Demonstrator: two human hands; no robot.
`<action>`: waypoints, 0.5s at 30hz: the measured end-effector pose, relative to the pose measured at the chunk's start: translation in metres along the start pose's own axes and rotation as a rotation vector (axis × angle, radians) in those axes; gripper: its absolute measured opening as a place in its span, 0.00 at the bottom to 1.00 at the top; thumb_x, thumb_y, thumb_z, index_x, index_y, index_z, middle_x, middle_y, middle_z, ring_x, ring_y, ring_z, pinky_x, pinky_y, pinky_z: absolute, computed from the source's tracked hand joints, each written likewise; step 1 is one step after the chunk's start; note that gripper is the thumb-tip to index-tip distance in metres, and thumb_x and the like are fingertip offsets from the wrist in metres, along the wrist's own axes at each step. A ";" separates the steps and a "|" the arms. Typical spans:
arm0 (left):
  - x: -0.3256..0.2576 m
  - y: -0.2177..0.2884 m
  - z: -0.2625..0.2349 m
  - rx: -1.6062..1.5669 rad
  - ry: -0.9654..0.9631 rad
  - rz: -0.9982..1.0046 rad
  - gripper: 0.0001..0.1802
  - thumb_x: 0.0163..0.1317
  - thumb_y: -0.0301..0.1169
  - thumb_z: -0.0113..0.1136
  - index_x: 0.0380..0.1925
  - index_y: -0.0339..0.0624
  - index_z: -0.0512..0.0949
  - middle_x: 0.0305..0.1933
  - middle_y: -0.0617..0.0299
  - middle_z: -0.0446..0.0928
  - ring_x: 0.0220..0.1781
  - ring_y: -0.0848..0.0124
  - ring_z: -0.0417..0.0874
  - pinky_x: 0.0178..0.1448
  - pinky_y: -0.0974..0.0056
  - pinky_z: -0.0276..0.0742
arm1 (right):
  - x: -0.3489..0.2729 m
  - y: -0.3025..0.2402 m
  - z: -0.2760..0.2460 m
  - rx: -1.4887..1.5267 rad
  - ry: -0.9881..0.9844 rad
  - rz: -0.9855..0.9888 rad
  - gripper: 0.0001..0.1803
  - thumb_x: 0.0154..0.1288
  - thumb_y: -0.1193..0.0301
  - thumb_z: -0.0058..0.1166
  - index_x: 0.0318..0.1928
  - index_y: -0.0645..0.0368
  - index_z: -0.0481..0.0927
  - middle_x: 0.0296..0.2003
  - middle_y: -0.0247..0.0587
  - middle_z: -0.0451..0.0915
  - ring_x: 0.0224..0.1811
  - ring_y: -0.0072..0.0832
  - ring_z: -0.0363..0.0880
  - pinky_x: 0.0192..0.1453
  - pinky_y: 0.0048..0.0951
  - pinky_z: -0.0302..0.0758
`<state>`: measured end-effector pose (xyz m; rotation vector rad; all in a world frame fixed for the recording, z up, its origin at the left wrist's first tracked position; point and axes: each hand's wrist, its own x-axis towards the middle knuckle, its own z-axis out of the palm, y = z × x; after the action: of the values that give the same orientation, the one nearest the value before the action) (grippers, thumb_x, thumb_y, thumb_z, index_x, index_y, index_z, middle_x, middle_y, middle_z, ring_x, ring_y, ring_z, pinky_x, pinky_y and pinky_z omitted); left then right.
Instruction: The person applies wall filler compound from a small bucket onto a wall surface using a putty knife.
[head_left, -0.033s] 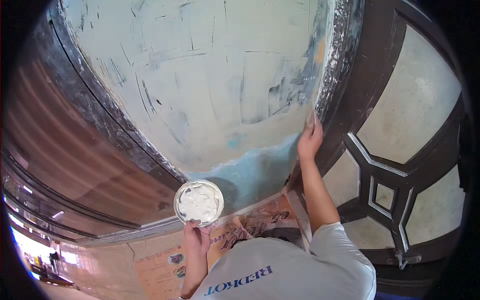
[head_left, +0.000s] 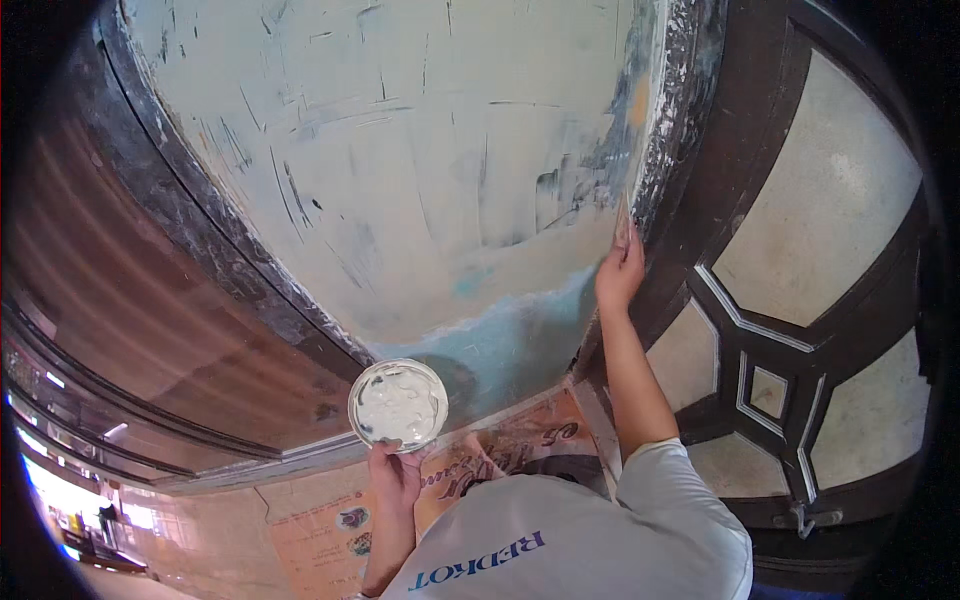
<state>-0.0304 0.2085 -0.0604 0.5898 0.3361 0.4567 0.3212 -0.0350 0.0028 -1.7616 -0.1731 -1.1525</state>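
Observation:
My left hand [head_left: 395,475] grips the near rim of a round white tub [head_left: 353,418], thumb over the edge. White paste [head_left: 402,398] lies in the tub, its surface uneven. Over to the right, my right hand [head_left: 621,275] is closed on a thin, flat putty knife [head_left: 625,213], mostly edge-on. The blade points up along the right edge of the wall [head_left: 400,200], beside the dark door frame [head_left: 672,120]. Pale filler with dark streaks covers most of this wall. Lower down is a bare light-blue band [head_left: 530,325].
A dark panelled door [head_left: 745,215] with pale panes stands close on my right. Glossy brown panelling [head_left: 180,310] runs along the left. Orange printed sheets [head_left: 320,535] cover floor by the wall's foot. Bright light enters at the far lower left.
The putty knife has turned slightly, so its blade shows more clearly above my right hand. My left hand and the tub have barely moved.

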 end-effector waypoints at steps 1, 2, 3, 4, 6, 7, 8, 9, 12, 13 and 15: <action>0.002 -0.002 0.000 -0.006 -0.007 -0.014 0.34 0.52 0.29 0.52 0.63 0.41 0.62 0.61 0.49 0.71 0.57 0.53 0.78 0.51 0.46 0.83 | 0.001 -0.001 0.007 0.083 -0.061 0.065 0.23 0.60 0.78 0.45 0.57 0.67 0.73 0.48 0.54 0.78 0.49 0.50 0.74 0.59 0.47 0.67; 0.005 -0.004 0.001 -0.010 -0.014 -0.026 0.34 0.52 0.29 0.52 0.63 0.41 0.62 0.61 0.49 0.71 0.57 0.53 0.78 0.51 0.46 0.83 | -0.001 -0.001 0.016 0.168 -0.122 0.129 0.24 0.59 0.78 0.46 0.58 0.68 0.72 0.49 0.54 0.78 0.49 0.50 0.74 0.58 0.47 0.67; 0.006 -0.005 0.004 -0.009 -0.024 -0.033 0.34 0.52 0.29 0.52 0.63 0.41 0.62 0.61 0.49 0.71 0.57 0.53 0.78 0.51 0.46 0.83 | -0.019 0.000 0.027 0.124 -0.098 -0.033 0.25 0.58 0.78 0.47 0.59 0.65 0.72 0.50 0.53 0.78 0.48 0.49 0.74 0.58 0.47 0.67; 0.006 -0.006 0.007 -0.001 -0.025 -0.043 0.33 0.52 0.29 0.52 0.62 0.41 0.63 0.61 0.49 0.72 0.58 0.53 0.78 0.51 0.46 0.83 | -0.046 -0.005 0.039 0.085 -0.082 -0.193 0.27 0.57 0.79 0.48 0.60 0.62 0.72 0.51 0.51 0.78 0.47 0.48 0.75 0.57 0.47 0.67; 0.000 -0.006 0.004 0.002 -0.007 -0.037 0.33 0.52 0.29 0.51 0.62 0.41 0.63 0.61 0.49 0.72 0.58 0.53 0.77 0.51 0.46 0.83 | -0.098 -0.054 0.024 -0.097 -0.401 -0.249 0.28 0.56 0.78 0.49 0.61 0.56 0.73 0.51 0.48 0.78 0.46 0.47 0.75 0.57 0.47 0.67; 0.000 -0.008 0.005 0.010 0.000 -0.035 0.33 0.53 0.30 0.51 0.63 0.41 0.63 0.61 0.49 0.71 0.58 0.53 0.77 0.51 0.46 0.83 | -0.116 -0.057 0.012 -0.042 -0.535 -0.298 0.28 0.55 0.78 0.49 0.60 0.54 0.74 0.51 0.48 0.78 0.45 0.47 0.75 0.56 0.47 0.68; 0.001 -0.009 0.006 0.019 0.007 -0.032 0.33 0.53 0.30 0.51 0.63 0.41 0.62 0.61 0.50 0.71 0.58 0.53 0.77 0.51 0.46 0.83 | -0.125 -0.058 0.004 0.016 -0.669 -0.345 0.28 0.55 0.78 0.49 0.59 0.53 0.75 0.50 0.47 0.79 0.44 0.47 0.76 0.55 0.47 0.68; 0.001 -0.011 0.004 -0.001 0.001 -0.039 0.33 0.53 0.30 0.51 0.63 0.41 0.62 0.62 0.50 0.71 0.58 0.53 0.77 0.51 0.46 0.83 | -0.122 -0.054 0.002 0.016 -0.666 -0.343 0.28 0.55 0.78 0.49 0.59 0.53 0.75 0.50 0.47 0.79 0.44 0.47 0.76 0.55 0.47 0.68; -0.002 -0.009 0.006 -0.004 -0.025 -0.025 0.33 0.53 0.30 0.51 0.63 0.41 0.62 0.62 0.50 0.70 0.58 0.53 0.78 0.52 0.46 0.83 | -0.085 -0.047 -0.010 0.154 -0.558 -0.390 0.25 0.55 0.80 0.47 0.56 0.58 0.77 0.48 0.52 0.79 0.47 0.49 0.77 0.57 0.47 0.70; -0.002 -0.009 0.006 -0.008 -0.018 -0.019 0.33 0.53 0.30 0.51 0.63 0.41 0.62 0.62 0.50 0.70 0.58 0.53 0.78 0.52 0.46 0.83 | -0.051 -0.057 -0.015 0.101 -0.434 -0.462 0.24 0.55 0.80 0.47 0.55 0.60 0.78 0.47 0.54 0.79 0.48 0.49 0.77 0.58 0.46 0.70; -0.006 -0.011 0.004 0.034 0.034 0.008 0.33 0.53 0.30 0.51 0.63 0.40 0.61 0.62 0.50 0.70 0.57 0.53 0.78 0.52 0.47 0.83 | 0.002 -0.065 -0.016 0.098 -0.172 -0.440 0.23 0.57 0.81 0.46 0.55 0.62 0.77 0.48 0.56 0.79 0.52 0.50 0.76 0.61 0.47 0.68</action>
<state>-0.0308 0.1956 -0.0626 0.6169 0.3744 0.4696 0.2756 -0.0153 0.0470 -1.7829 -0.7384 -1.2699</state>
